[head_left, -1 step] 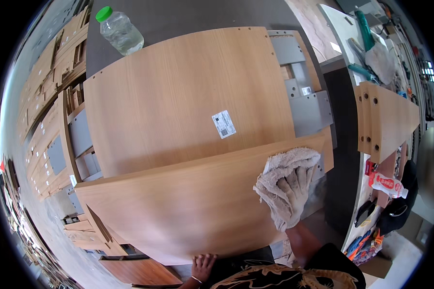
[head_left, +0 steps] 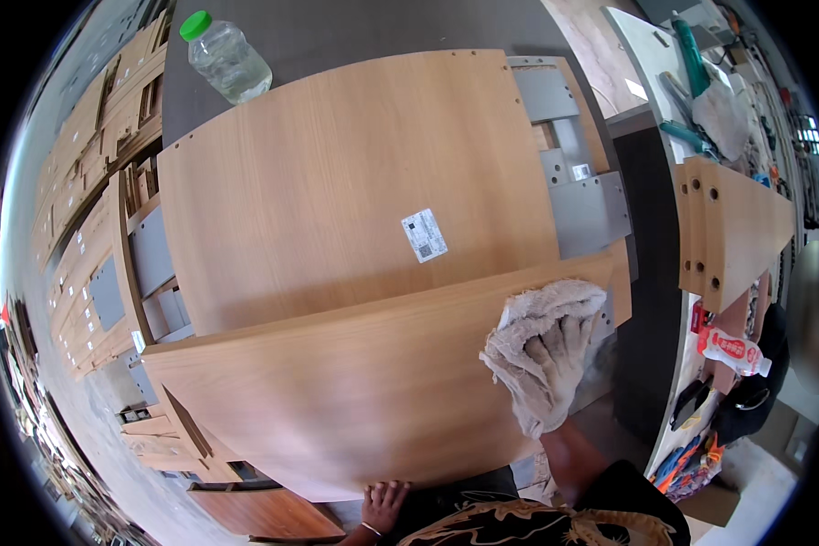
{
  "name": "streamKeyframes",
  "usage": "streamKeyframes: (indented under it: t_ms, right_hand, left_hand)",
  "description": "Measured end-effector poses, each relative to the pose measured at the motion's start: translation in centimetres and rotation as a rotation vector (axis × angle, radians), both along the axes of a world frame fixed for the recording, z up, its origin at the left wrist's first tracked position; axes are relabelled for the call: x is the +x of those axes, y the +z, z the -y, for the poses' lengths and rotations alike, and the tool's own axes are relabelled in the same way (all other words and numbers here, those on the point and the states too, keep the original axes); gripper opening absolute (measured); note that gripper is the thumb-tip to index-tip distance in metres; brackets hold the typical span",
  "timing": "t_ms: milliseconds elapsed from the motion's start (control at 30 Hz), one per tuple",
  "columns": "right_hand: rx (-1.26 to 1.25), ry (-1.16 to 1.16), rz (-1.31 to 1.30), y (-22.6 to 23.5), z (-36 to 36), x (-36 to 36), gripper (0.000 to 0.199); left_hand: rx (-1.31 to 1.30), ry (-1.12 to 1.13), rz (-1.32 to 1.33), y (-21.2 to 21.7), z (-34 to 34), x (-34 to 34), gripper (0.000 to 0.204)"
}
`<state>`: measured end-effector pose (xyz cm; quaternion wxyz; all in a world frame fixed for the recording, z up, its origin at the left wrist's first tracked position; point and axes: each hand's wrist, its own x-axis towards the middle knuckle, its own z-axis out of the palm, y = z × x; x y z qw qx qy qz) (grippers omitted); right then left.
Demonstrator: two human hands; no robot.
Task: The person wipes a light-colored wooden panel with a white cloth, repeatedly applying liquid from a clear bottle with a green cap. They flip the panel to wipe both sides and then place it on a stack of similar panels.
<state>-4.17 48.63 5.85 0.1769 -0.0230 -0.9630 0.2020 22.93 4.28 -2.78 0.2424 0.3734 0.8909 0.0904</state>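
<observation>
My right hand [head_left: 548,359], in a worn whitish glove, presses a crumpled pale cloth [head_left: 555,298] onto the right end of the near wood panel [head_left: 337,391]. My left hand [head_left: 384,505], bare with a thin bracelet, grips that panel's near edge at the bottom of the view. Behind it lies a larger wood panel [head_left: 337,182] with a small white sticker [head_left: 425,235] near its middle right. Both panels lie flat and overlap on a dark table [head_left: 355,27].
A clear plastic bottle with a green cap [head_left: 226,59] lies at the table's far left. Grey panels [head_left: 584,205] stick out under the wood at the right. A side bench holds drilled boards [head_left: 733,227], tools and a red-white packet [head_left: 733,350]. Stacked boards [head_left: 109,273] fill the left.
</observation>
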Motion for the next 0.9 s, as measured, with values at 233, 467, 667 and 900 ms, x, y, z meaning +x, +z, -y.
streamKeyframes:
  t_ms: [233,467,667,900]
  right_hand:
    - [-0.048,0.031,-0.007,-0.9,-0.8,0.3,0.040]
    - [-0.141,0.066,-0.032,0.7,-0.6,-0.6,0.038]
    - [-0.118,0.051,0.010,2.7,0.1,-2.4,0.038]
    - [-0.008,0.020,0.036,-1.0,0.0,-1.8,0.041]
  left_hand:
    - [-0.011,-0.040,0.087,0.9,-0.1,-1.1,0.054]
    - [0.005,0.036,0.109,-0.7,0.4,0.9,0.068]
    - [0.008,0.046,0.155,0.0,0.5,1.8,0.066]
    - [0.069,0.053,0.177,1.3,0.7,1.9,0.068]
